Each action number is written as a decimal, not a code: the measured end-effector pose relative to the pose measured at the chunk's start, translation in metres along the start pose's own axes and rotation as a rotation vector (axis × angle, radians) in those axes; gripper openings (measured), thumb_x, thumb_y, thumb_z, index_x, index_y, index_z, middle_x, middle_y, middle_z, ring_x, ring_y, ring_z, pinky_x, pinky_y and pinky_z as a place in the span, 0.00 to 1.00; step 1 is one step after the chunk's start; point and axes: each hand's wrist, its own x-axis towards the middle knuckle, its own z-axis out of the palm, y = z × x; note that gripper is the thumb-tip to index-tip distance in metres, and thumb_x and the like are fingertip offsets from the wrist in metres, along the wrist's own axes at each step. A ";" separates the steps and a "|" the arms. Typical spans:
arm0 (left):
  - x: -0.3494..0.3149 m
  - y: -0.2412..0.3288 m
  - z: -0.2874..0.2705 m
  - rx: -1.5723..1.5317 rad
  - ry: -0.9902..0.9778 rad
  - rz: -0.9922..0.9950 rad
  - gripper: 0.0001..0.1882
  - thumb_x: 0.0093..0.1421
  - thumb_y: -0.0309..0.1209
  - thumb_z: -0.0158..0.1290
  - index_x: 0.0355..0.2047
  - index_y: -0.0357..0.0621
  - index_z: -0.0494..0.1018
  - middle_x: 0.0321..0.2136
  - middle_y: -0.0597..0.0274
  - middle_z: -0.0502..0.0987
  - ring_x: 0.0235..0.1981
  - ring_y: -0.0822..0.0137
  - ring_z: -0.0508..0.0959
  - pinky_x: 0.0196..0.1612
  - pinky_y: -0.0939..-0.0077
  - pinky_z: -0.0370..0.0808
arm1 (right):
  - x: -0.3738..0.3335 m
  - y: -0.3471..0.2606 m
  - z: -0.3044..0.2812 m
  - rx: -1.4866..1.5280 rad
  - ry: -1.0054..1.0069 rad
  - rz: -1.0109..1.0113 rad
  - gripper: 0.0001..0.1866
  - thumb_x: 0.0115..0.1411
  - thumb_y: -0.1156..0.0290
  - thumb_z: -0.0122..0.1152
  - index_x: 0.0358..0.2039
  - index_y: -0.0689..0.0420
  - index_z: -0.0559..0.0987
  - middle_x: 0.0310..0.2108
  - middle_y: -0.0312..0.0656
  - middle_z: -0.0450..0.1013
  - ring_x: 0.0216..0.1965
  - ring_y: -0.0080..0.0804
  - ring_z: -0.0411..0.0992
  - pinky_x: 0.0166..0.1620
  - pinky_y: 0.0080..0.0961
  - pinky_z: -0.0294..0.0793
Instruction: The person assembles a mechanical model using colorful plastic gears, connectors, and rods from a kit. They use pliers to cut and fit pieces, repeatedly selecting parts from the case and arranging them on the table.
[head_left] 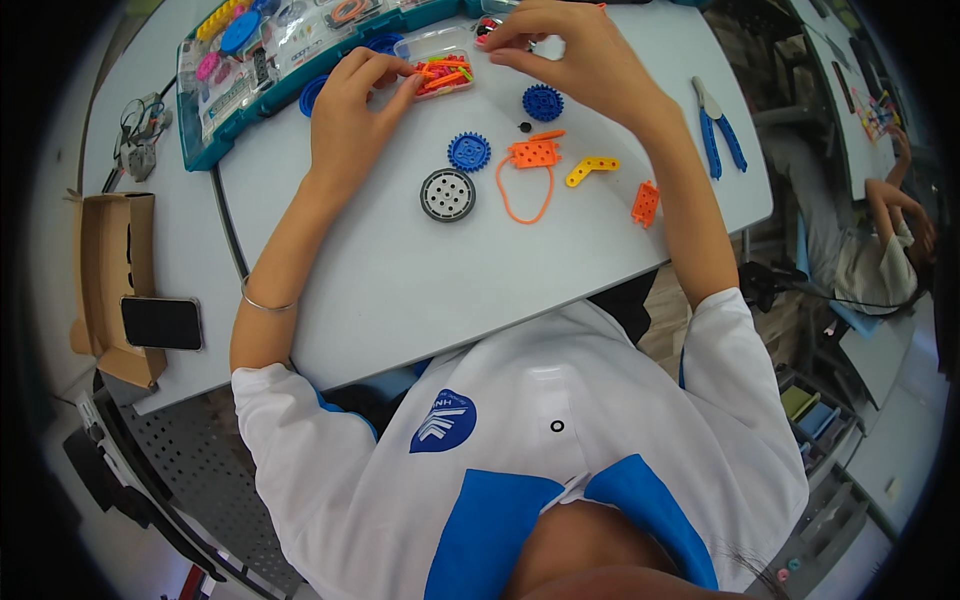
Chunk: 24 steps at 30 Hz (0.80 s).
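My left hand [362, 105] is at a small clear plastic box [428, 45], thumb and forefinger closed at its left edge. Inside lie many orange, pink and yellow-green pegs [441, 73]. To the right of the box, my right hand [575, 65] has thumb and forefinger tips brought together; anything between them is too small to make out. Just beyond those fingertips is a second small container [488, 28] with red and dark pieces, partly covered by the hand. Nearer me lie two blue gears [543, 102], a grey wheel [447, 195] and an orange perforated block [535, 153] beside an orange loop.
A yellow angled beam [592, 171], another orange block [645, 204] and blue-handled pliers [716, 128] lie at the right. A teal-edged parts case [205, 150] spans the far left. A phone [161, 323] leans on a cardboard box [100, 250]. Another person [880, 250] sits far right.
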 end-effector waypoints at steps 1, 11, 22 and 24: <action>0.002 0.000 0.001 -0.004 0.010 0.010 0.07 0.59 0.31 0.63 0.35 0.43 0.80 0.30 0.66 0.75 0.33 0.72 0.76 0.34 0.78 0.69 | -0.012 -0.002 -0.008 -0.069 -0.021 0.033 0.08 0.60 0.71 0.65 0.38 0.60 0.83 0.34 0.41 0.77 0.34 0.30 0.76 0.38 0.26 0.74; 0.004 0.001 0.008 0.023 0.043 0.019 0.07 0.58 0.30 0.62 0.37 0.46 0.82 0.27 0.69 0.70 0.25 0.75 0.67 0.29 0.81 0.66 | -0.073 -0.003 0.011 -0.120 -0.148 0.258 0.05 0.56 0.75 0.66 0.34 0.60 0.83 0.29 0.40 0.77 0.31 0.30 0.75 0.39 0.27 0.72; 0.008 0.004 0.008 0.026 0.114 0.117 0.08 0.58 0.28 0.63 0.38 0.46 0.82 0.33 0.67 0.77 0.26 0.74 0.73 0.30 0.82 0.71 | -0.053 -0.005 0.007 -0.115 0.005 0.039 0.07 0.59 0.71 0.64 0.35 0.59 0.79 0.31 0.42 0.75 0.32 0.34 0.76 0.38 0.29 0.75; 0.006 0.008 0.007 0.078 0.089 0.118 0.08 0.57 0.27 0.63 0.39 0.46 0.82 0.35 0.65 0.78 0.28 0.73 0.75 0.30 0.81 0.73 | -0.042 -0.005 0.016 -0.099 0.054 0.031 0.07 0.59 0.71 0.64 0.36 0.58 0.79 0.31 0.41 0.75 0.32 0.35 0.75 0.38 0.30 0.75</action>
